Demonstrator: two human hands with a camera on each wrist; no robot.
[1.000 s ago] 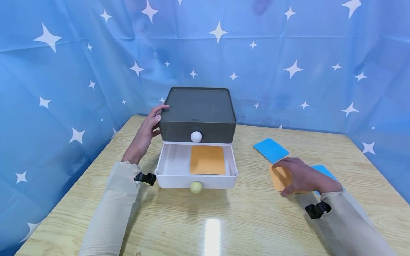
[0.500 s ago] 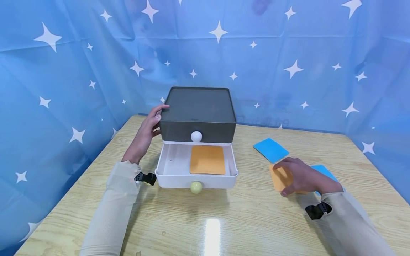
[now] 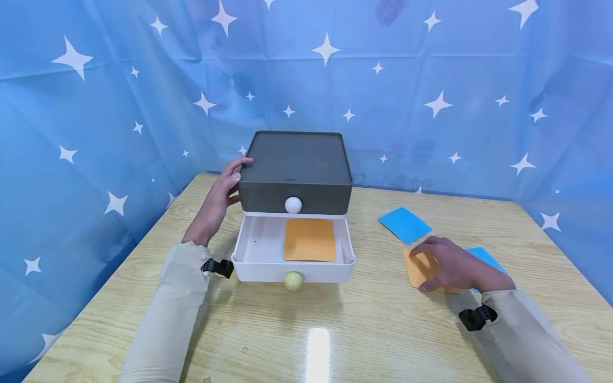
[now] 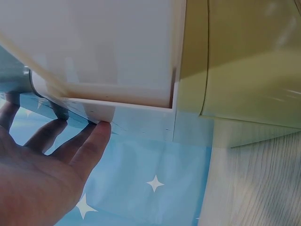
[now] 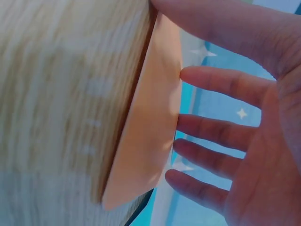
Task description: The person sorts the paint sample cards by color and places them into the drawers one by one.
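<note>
A two-tier drawer box (image 3: 300, 157) has a dark grey top and a white lower drawer (image 3: 261, 272), which is pulled out. Inside that drawer, on its right side, lies an orange card (image 3: 310, 240). My left hand (image 3: 219, 194) touches the box's left side, fingers extended, one fingertip over the top rim. On the right, my right hand (image 3: 450, 267) holds a second orange card (image 3: 417, 270) across its width. The right wrist view has the thumb at the near edge of this card (image 5: 146, 113) and fingertips at the far edge.
A blue card (image 3: 405, 224) lies behind the right hand. Another blue card (image 3: 486, 259) is partly hidden by that hand. The upper drawer has a white knob (image 3: 293, 205), the lower one a pale green knob (image 3: 293, 281). A blue starry cloth (image 3: 383, 96) hangs behind the wooden table (image 3: 287, 340).
The right hand and the orange card beneath it have shifted very slightly toward me. My left hand, the drawer box and the blue cards stay where they were.
</note>
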